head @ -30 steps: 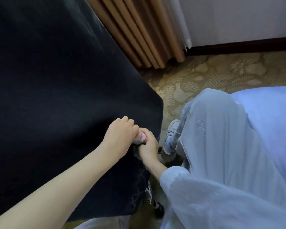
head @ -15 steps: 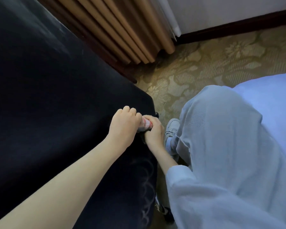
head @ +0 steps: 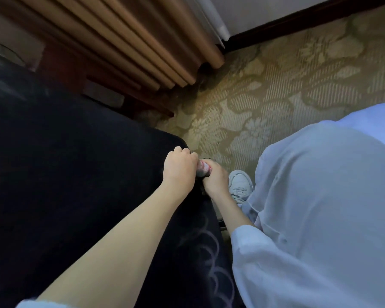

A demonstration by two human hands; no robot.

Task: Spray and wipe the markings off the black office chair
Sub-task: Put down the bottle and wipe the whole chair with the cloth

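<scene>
- At the right edge of the black office chair (head: 76, 174) our left hand (head: 180, 172) and right hand (head: 217, 182) meet, both curled tight on a small pinkish wad (head: 203, 168).
- Pale looping markings (head: 205, 247) show on the chair, nearer us than our hands.

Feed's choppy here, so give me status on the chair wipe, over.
Both grip cloth: left hand, right hand, at chair edge. Loop markings unwiped, nearer camera. Nothing blocking.
</scene>
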